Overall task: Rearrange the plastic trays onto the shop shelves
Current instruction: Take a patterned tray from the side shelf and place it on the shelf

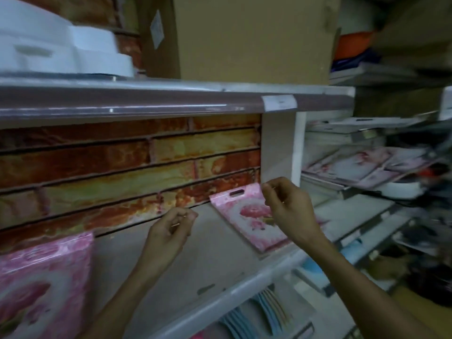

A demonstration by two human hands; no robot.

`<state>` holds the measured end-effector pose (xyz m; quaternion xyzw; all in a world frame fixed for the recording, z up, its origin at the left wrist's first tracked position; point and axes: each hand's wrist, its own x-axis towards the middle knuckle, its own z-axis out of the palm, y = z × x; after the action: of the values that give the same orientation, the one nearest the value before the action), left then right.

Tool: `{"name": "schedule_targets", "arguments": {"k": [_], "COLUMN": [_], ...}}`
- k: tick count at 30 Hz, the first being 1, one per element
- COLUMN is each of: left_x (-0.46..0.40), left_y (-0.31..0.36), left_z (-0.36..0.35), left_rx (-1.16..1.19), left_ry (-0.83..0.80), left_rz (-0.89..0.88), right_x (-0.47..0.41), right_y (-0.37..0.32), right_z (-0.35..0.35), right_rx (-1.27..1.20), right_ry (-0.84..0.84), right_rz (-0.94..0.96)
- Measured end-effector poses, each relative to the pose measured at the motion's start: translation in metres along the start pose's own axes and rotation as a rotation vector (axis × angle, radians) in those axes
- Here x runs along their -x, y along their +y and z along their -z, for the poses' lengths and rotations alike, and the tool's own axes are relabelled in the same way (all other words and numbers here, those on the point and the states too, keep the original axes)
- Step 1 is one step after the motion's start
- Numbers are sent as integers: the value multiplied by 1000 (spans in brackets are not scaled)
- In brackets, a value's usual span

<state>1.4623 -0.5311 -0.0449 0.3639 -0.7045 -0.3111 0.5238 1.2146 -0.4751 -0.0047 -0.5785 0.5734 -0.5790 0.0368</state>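
Observation:
A pink flower-print plastic tray with a slot handle lies flat at the right end of the middle shelf. My right hand hovers over its right part, fingers loosely curled, holding nothing that I can see. My left hand hangs above the bare shelf to the tray's left, fingers curled, also holding nothing. A second pink flower-print tray leans against the brick-pattern back wall at the shelf's left end.
The upper shelf carries a large cardboard box and white foam pieces. Right of the white divider, more pink trays lie in a heap. Pastel plates stand on the shelf below.

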Motion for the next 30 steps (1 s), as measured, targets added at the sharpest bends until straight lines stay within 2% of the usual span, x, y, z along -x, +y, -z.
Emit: {"name": "schedule_targets", "arguments": {"k": [11, 18, 24, 30], "left_x": [-44, -90, -140, -195], "left_y": [54, 88, 99, 101], "left_z": [-207, -302, -378, -450], "left_rx": [194, 267, 346, 385], "left_ry": [-178, -263, -325, -354], "left_rz": [2, -35, -73, -111], "right_x": [-47, -97, -161, -251], "right_y": [72, 124, 173, 236], "right_z": [194, 270, 313, 341], "right_rx": [176, 151, 29, -264], "right_ry": [172, 258, 317, 378], "right_rz": [39, -111, -258, -438]}}
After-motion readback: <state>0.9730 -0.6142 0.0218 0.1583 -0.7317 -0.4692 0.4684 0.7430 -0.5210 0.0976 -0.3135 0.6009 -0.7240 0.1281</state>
